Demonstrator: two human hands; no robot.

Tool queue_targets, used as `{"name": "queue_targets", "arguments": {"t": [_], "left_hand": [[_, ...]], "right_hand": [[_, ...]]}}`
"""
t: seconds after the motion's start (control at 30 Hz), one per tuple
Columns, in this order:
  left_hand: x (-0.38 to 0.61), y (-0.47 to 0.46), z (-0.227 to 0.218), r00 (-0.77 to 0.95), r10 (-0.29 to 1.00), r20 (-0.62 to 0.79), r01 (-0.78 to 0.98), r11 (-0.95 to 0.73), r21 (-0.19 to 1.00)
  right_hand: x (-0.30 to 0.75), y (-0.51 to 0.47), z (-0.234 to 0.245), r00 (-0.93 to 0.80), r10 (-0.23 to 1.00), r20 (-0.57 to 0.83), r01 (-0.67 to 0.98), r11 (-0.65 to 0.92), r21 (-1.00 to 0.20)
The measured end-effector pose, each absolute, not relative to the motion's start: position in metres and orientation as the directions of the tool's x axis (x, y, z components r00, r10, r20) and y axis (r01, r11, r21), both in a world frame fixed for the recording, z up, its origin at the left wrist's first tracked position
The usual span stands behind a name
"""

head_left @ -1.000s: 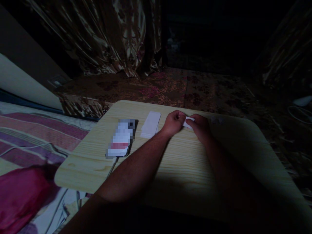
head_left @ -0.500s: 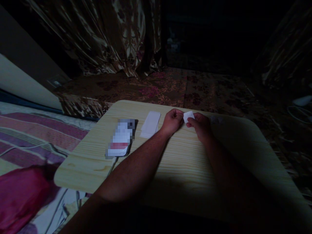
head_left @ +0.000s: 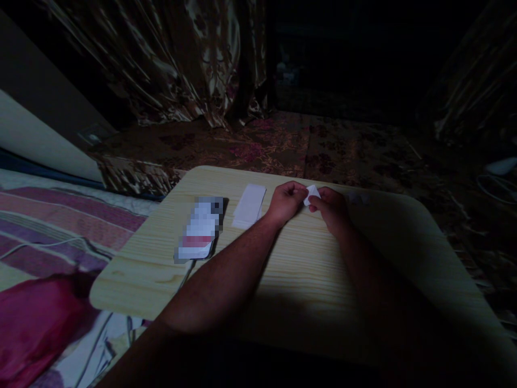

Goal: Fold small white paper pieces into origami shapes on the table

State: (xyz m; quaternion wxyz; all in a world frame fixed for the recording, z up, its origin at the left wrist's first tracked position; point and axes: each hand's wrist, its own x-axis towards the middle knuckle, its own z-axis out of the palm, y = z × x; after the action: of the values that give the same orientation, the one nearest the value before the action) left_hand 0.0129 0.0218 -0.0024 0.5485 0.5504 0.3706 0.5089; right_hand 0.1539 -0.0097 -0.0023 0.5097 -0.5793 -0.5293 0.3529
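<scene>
Both your left hand and right hand, nearly closed, pinch a small white paper right of the frame's centre; probably light and easily creased, so hold its edges.

Dim, murky going here: light picks out the small white paper and the wooden table towards its left edge, deep shadow swallows the near edge, satin curtain folds glint, blocky pixelation masks the smartphone.
</scene>
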Motion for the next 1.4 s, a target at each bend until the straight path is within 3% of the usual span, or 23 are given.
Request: {"name": "queue_targets", "arguments": {"t": [0.47, 0.73, 1.03, 1.4], "left_hand": [[0.013, 0.022, -0.003, 0.225, 0.959, 0.173, -0.144, -0.143, 0.979], [0.013, 0.023, 0.001, 0.185, 0.982, 0.040, -0.262, 0.010, 0.965], [0.014, 0.023, 0.004, 0.169, 0.985, 0.013, -0.405, 0.058, 0.913], [0.012, 0.022, -0.002, 0.206, 0.975, 0.087, -0.220, -0.041, 0.975]], "right_hand": [[0.153, -0.012, 0.003, 0.218, 0.961, 0.168, 0.230, 0.117, -0.966], [0.154, -0.007, -0.001, 0.294, 0.941, 0.168, 0.082, 0.150, -0.985], [0.147, -0.016, 0.008, 0.306, 0.935, 0.181, 0.279, 0.094, -0.956], [0.147, -0.015, 0.010, 0.350, 0.916, 0.197, 0.316, 0.082, -0.945]]}}
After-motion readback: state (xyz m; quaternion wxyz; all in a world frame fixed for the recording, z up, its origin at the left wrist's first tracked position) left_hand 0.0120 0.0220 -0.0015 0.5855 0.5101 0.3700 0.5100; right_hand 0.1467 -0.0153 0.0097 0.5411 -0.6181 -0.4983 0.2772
